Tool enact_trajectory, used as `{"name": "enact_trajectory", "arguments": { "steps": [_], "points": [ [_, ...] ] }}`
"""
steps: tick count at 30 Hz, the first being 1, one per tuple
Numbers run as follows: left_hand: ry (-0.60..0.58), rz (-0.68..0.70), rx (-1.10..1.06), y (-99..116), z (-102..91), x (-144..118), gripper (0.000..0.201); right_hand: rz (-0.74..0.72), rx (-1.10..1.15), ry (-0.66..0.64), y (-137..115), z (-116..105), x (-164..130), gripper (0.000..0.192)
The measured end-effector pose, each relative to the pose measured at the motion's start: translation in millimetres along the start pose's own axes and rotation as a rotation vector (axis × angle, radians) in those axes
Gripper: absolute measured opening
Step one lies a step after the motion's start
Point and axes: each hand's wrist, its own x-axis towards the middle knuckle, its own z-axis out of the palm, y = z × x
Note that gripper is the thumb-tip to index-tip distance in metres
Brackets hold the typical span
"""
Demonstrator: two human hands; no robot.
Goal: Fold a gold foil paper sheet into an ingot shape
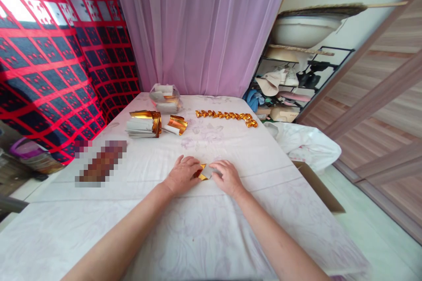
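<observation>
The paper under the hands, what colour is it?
Shiny gold with a silvery-white side; the folded paper shows in the head view.

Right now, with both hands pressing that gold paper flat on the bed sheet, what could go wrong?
1. The sheet looks soft and wrinkled under the gold paper, so a crease pressed by the left hand and right hand may come out uneven.
2. The row of folded gold pieces lies loose near the far edge; tugging the sheet could scatter it.
3. The stack of gold sheets could slide if the cloth shifts.
</observation>
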Motion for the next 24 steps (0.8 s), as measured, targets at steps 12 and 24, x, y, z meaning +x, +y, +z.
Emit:
{"name": "enact_trajectory", "arguments": {
  "steps": [12,24],
  "points": [
    [-0.163,0.060,0.161,-0.8,-12.9,12.0,0.022,-0.022,-0.059,-0.028,-4.3,0.9,4.1,0.026],
    [0.034,-0.082,0.182,17.7,12.1,-6.4,0.040,-0.069,-0.219,-0.088,-19.9,-3.5,1.4,0.038]
  ]
}}
